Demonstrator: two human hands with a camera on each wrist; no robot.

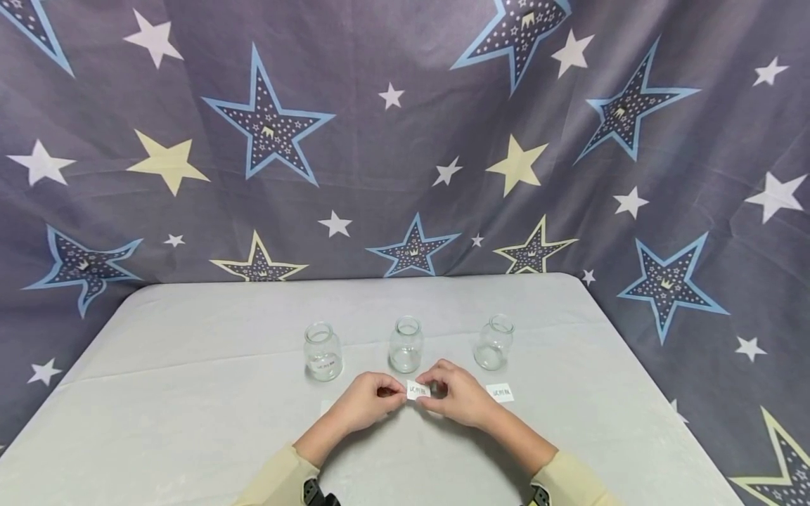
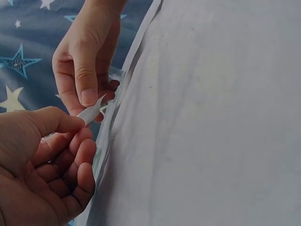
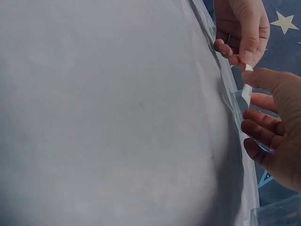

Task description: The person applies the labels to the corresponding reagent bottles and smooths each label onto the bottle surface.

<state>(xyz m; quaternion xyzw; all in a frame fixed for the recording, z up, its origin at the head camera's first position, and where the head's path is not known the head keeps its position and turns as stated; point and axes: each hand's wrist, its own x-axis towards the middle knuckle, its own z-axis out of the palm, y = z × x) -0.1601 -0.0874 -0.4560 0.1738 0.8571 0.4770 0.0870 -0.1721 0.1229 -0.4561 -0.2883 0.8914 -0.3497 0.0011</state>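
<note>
**One marked, two apparently bare**

A small white paper label with dark characters [image 1: 418,390] is stretched between the hands: the left hand [image 1: 375,400] pinches one end between thumb and forefinger, the right hand [image 1: 457,393] pinches the other. Beyond the left hand, a clear round-bodied glass jar [image 1: 323,344] bears similar lettering. A middle clear glass jar [image 1: 406,346] just beyond both hands and a right-hand clear glass jar [image 1: 493,343] show no label. A spare white paper label [image 1: 500,393] lies beside the right forearm. By this count, one jar looks done, two remain.
</note>
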